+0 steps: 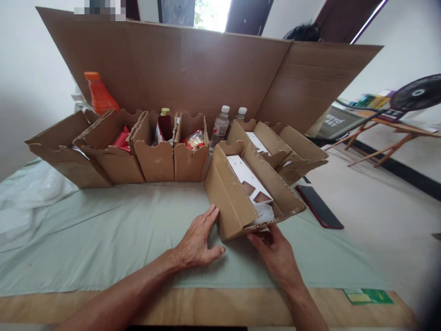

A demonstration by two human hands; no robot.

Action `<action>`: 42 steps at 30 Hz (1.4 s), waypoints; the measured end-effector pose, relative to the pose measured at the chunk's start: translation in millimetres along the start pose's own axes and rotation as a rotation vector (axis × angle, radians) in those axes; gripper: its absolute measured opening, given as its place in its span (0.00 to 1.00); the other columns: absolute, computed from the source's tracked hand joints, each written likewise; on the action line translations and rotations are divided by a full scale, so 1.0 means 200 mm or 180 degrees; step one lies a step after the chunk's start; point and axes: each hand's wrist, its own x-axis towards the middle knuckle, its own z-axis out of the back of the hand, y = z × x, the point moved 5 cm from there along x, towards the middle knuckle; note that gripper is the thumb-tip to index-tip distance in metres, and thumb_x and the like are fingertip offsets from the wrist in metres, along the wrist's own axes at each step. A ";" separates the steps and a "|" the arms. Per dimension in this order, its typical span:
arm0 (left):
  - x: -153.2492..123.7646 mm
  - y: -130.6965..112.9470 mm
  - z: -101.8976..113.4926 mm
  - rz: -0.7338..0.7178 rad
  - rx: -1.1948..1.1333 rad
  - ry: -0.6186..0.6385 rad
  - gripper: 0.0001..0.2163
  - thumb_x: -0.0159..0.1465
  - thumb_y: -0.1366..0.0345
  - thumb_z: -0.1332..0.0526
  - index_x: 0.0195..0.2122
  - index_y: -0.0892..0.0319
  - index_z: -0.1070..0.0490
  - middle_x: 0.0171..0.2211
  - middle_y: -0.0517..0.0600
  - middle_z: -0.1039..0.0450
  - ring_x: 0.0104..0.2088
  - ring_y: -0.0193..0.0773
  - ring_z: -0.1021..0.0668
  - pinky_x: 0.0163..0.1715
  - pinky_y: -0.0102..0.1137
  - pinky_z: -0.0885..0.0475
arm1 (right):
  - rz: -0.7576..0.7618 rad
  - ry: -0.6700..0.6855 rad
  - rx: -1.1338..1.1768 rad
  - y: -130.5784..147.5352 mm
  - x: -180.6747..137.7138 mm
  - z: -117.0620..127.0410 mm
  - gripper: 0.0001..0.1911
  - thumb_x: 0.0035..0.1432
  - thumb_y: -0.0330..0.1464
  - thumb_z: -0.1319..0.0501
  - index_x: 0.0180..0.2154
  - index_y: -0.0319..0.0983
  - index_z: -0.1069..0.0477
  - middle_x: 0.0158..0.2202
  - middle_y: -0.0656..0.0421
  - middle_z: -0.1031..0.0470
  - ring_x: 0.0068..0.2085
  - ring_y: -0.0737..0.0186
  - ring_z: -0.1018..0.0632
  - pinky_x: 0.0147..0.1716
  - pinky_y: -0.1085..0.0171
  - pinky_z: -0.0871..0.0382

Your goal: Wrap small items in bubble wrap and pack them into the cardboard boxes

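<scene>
An open-topped cardboard box (229,207) stands at an angle on the cloth, nearest to me. Inside it lie a white box with brown printed squares (246,177) and a rolled white item (264,214). My left hand (200,241) rests its outstretched fingertips against the left side of this cardboard box, thumb apart. At the box's front lower edge, my right hand (275,253) has its fingers bent and gripping; some of them are hidden beneath the edge.
Several cardboard boxes (156,161) with packets inside line the left and middle. Two clear bottles (220,125) and an orange bottle (99,94) stand behind. A tall cardboard sheet (193,69) closes off the back. A phone (320,207) lies right; plastic wrap (37,184) lies left.
</scene>
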 end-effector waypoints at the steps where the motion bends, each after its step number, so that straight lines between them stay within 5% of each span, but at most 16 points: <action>1: 0.00 0.00 0.00 0.0017 -0.0030 0.0013 0.47 0.60 0.54 0.34 0.76 0.61 0.56 0.76 0.66 0.57 0.75 0.61 0.47 0.71 0.59 0.46 | 0.0048 -0.0045 -0.0053 0.01 0.00 -0.01 0.24 0.48 0.50 0.31 0.40 0.42 0.29 0.33 0.54 0.18 0.32 0.49 0.17 0.31 0.55 0.22; 8: -0.01 0.04 0.02 0.0113 -0.0196 -0.0076 0.44 0.62 0.57 0.37 0.76 0.60 0.56 0.76 0.63 0.55 0.75 0.57 0.47 0.72 0.57 0.47 | 0.0399 -0.0287 -0.0872 0.10 0.06 -0.06 0.22 0.50 0.54 0.35 0.36 0.43 0.29 0.30 0.56 0.20 0.29 0.51 0.20 0.31 0.56 0.27; 12: -0.02 0.06 0.01 0.0316 -0.0257 -0.0116 0.46 0.60 0.60 0.36 0.76 0.62 0.58 0.75 0.65 0.54 0.75 0.58 0.46 0.72 0.56 0.47 | 0.0433 -0.0431 -0.1728 0.18 0.28 -0.12 0.23 0.50 0.56 0.36 0.31 0.42 0.28 0.27 0.55 0.21 0.32 0.48 0.20 0.34 0.55 0.31; 17: -0.03 0.06 0.01 0.0376 -0.0279 -0.0102 0.44 0.61 0.61 0.37 0.75 0.63 0.57 0.74 0.66 0.51 0.74 0.60 0.44 0.72 0.59 0.47 | 0.0562 -0.0382 -0.1801 0.23 0.55 -0.20 0.20 0.60 0.48 0.42 0.26 0.41 0.27 0.28 0.50 0.21 0.34 0.48 0.20 0.34 0.56 0.33; 22: -0.04 0.06 0.01 0.0335 -0.0305 -0.0154 0.41 0.61 0.65 0.37 0.74 0.61 0.51 0.73 0.64 0.44 0.72 0.59 0.39 0.70 0.58 0.42 | 0.1134 0.0150 -0.1386 0.19 0.48 -0.36 0.17 0.63 0.42 0.43 0.39 0.40 0.20 0.36 0.53 0.17 0.36 0.55 0.19 0.38 0.60 0.26; 25: -0.04 0.06 0.01 0.0233 -0.0265 -0.0215 0.38 0.61 0.66 0.38 0.73 0.61 0.48 0.71 0.64 0.41 0.71 0.58 0.36 0.69 0.57 0.40 | 0.1483 0.0411 -0.1163 0.17 0.44 -0.46 0.23 0.61 0.40 0.41 0.56 0.42 0.24 0.55 0.52 0.21 0.53 0.52 0.20 0.54 0.55 0.26; 28: -0.04 0.06 0.01 0.0162 -0.0203 -0.0245 0.37 0.61 0.66 0.38 0.72 0.61 0.47 0.71 0.64 0.40 0.70 0.58 0.36 0.69 0.57 0.39 | 0.1624 0.0463 -0.1055 0.15 0.46 -0.49 0.32 0.57 0.39 0.39 0.63 0.41 0.30 0.65 0.50 0.30 0.66 0.47 0.30 0.66 0.47 0.36; 34: -0.04 0.02 -0.01 0.0150 -0.0031 -0.0181 0.36 0.60 0.68 0.39 0.71 0.64 0.44 0.70 0.66 0.40 0.70 0.59 0.36 0.69 0.58 0.39 | 0.1688 0.0398 -0.0923 0.11 0.40 -0.45 0.24 0.59 0.40 0.40 0.55 0.39 0.25 0.55 0.47 0.21 0.57 0.44 0.22 0.59 0.42 0.30; 38: -0.01 -0.01 0.01 0.0199 0.0090 -0.0093 0.34 0.57 0.69 0.38 0.67 0.66 0.37 0.69 0.67 0.38 0.69 0.59 0.34 0.68 0.56 0.37 | 0.1782 0.0303 -0.0711 0.30 0.33 -0.45 0.20 0.65 0.38 0.43 0.55 0.39 0.27 0.46 0.50 0.18 0.41 0.55 0.18 0.43 0.56 0.21; 42: 0.00 -0.03 0.01 0.0201 0.0140 -0.0032 0.30 0.56 0.70 0.37 0.62 0.68 0.30 0.69 0.68 0.38 0.68 0.61 0.33 0.68 0.55 0.36 | 0.2116 0.0328 -0.0424 0.73 0.39 -0.54 0.28 0.65 0.36 0.42 0.66 0.41 0.37 0.39 0.59 0.19 0.34 0.62 0.20 0.42 0.61 0.25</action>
